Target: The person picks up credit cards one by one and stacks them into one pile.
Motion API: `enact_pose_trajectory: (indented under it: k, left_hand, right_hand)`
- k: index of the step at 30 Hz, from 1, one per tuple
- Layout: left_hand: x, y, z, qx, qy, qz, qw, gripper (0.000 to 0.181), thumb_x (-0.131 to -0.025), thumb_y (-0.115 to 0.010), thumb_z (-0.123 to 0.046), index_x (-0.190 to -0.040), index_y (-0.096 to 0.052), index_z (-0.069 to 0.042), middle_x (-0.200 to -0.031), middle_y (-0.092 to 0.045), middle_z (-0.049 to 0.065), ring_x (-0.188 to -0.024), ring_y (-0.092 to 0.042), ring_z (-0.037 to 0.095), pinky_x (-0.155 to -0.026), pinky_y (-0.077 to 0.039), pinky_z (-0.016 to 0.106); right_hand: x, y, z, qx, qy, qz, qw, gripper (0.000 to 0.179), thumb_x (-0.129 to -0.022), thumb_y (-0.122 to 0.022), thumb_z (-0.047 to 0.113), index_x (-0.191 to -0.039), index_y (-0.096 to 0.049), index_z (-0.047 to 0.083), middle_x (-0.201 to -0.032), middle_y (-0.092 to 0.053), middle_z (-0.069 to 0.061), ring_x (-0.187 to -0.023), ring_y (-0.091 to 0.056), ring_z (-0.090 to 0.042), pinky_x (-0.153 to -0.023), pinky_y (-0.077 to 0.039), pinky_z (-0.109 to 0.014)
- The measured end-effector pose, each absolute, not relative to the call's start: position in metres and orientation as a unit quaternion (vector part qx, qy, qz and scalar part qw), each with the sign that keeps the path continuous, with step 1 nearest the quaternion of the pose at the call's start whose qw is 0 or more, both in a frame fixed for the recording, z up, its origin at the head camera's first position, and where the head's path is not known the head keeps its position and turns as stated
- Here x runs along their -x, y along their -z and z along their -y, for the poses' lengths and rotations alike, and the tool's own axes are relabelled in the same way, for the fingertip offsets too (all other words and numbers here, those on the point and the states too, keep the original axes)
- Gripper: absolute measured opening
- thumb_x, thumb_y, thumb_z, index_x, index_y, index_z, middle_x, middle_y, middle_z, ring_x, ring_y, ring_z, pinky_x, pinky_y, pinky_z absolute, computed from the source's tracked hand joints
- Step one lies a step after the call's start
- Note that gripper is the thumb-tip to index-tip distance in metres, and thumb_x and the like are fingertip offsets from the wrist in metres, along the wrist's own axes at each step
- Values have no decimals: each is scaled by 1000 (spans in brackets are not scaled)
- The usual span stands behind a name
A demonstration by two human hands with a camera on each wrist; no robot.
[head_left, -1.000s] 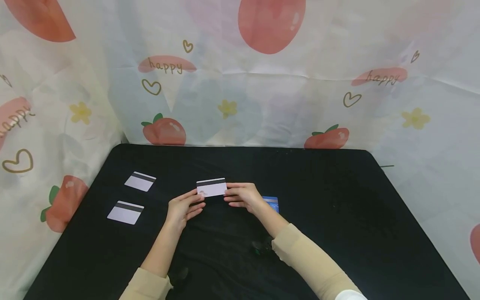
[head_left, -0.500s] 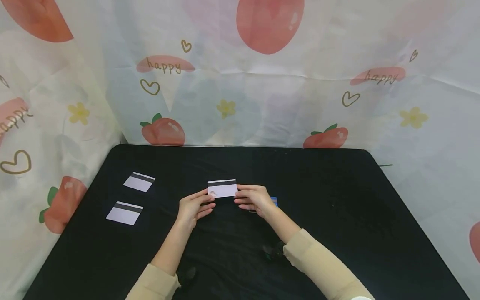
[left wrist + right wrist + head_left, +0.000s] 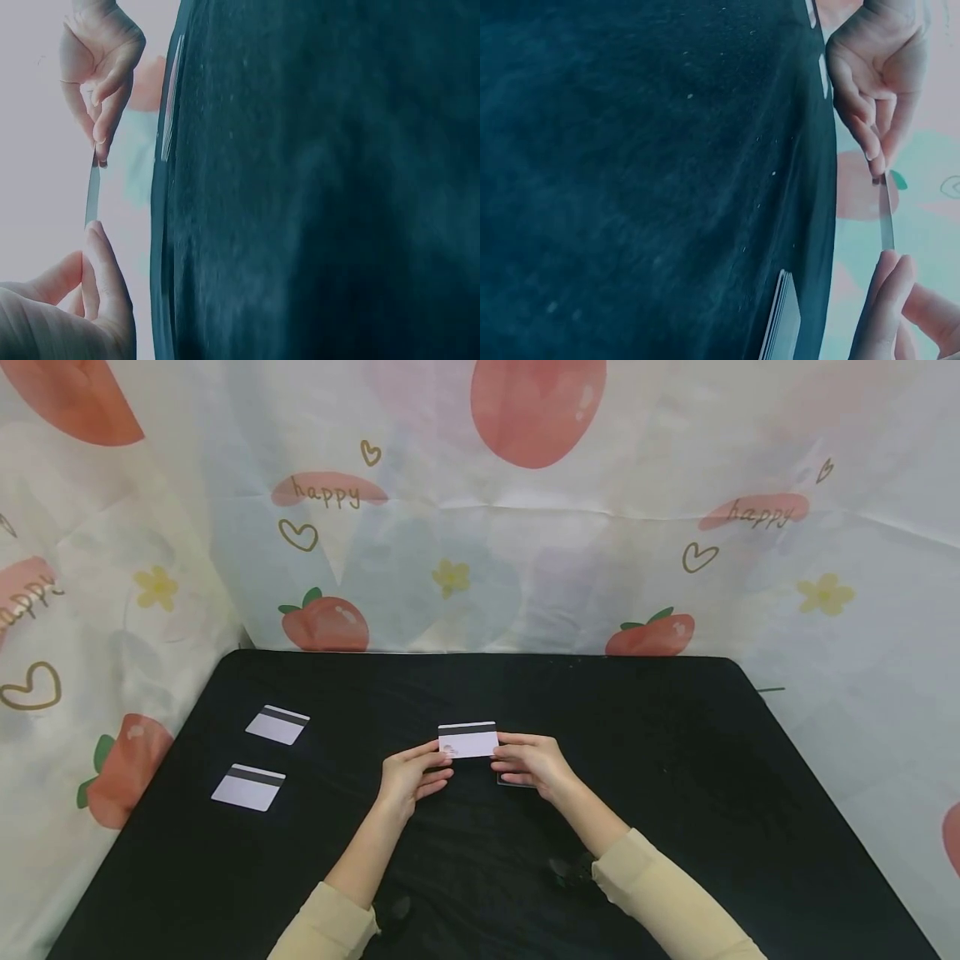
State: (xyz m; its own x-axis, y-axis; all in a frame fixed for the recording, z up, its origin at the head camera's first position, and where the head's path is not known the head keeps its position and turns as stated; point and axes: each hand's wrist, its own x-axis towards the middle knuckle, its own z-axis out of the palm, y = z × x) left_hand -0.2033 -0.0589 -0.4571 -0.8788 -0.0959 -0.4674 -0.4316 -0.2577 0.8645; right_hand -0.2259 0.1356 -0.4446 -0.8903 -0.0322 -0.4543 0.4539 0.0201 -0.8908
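A white card (image 3: 467, 743) with a dark magnetic stripe is held up above the black table, stretched between both hands. My left hand (image 3: 412, 779) pinches its left end between thumb and fingers. At the opposite end my right hand (image 3: 534, 762) pinches the right edge. Seen edge-on in the left wrist view, the card (image 3: 92, 191) stands clear of the tabletop. A stack of cards (image 3: 781, 319) lies on the table below the right hand, which hides most of it in the head view.
Two white striped cards, one farther back (image 3: 277, 725) and one nearer (image 3: 248, 787), lie apart on the left of the black table (image 3: 720, 777). A printed curtain (image 3: 540, 568) hangs behind the table and along its left side.
Both hands have moved to the right together with the card between them. The blue-faced card on the table has become hidden behind the right hand.
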Motion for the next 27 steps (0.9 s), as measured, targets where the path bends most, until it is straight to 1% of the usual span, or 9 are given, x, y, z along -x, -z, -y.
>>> enact_pose_trajectory:
  k: [16,23,27]
  left_hand:
    - [204,462,35,196,-767,-599,125,34,-81,-66,-4,-115,-62,-1,-86,-70,13,-64,-68,17,-58,-56,27]
    - [202,464,24,189,-768,-598,134,33,-81,-65,-3,-114,-63,0,-84,-70,12,-61,-67,15,-57,-56,26]
    - [200,466,18,182,-768,-597,141,33,-81,-65,-2,-114,-63,0,-85,-70,13,-61,-67,15,-56,-56,26]
  right_hand:
    - [216,448,-161,-160,677,-699,165,39,-82,-65,5,-121,-58,1,-99,-67,-16,-74,-68,-19,-64,-56,-30]
    - [210,448,-174,-161,672,-703,166,43,-82,-67,10,-123,-56,1,-100,-67,-16,-76,-68,-19,-65,-56,-29]
    - [206,449,-181,-168,669,-705,163,43,-82,-67,10,-123,-56,1,-101,-67,-17,-76,-68,-18,-64,-56,-29]
